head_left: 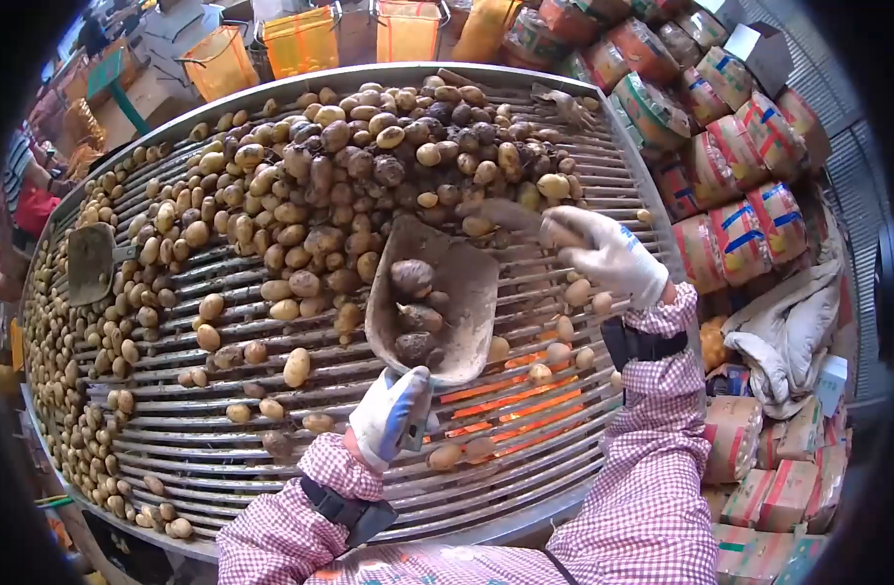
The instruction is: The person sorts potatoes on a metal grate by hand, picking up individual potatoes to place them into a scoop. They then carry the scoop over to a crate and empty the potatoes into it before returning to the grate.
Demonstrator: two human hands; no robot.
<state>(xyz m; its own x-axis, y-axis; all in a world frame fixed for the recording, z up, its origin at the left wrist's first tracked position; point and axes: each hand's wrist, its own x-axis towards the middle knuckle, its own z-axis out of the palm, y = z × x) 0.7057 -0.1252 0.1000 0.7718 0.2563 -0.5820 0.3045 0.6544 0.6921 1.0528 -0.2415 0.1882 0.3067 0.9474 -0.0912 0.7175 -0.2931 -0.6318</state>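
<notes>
My left hand (383,417), in a white and blue glove, is closed round the handle of a dirt-caked scoop (471,317). A few dark, soiled potatoes (413,278) lie inside the scoop, which rests on or just above the slatted metal sorting table (193,419). To the right of the scoop, my gloved right hand (613,255) reaches over the slats with its fingers stretched out and apart; the fingertips are smeared by motion. Nothing shows in that hand. Beyond both hands spreads a large heap of potatoes (320,175), with darker ones toward the back right.
Another scoop (91,263) lies among potatoes at the left. A dirty glove (564,102) is at the far right corner. Filled bags (730,239) are stacked along the right side. Orange mesh bags (300,44) stand behind the far rim. A person (32,180) is at the left.
</notes>
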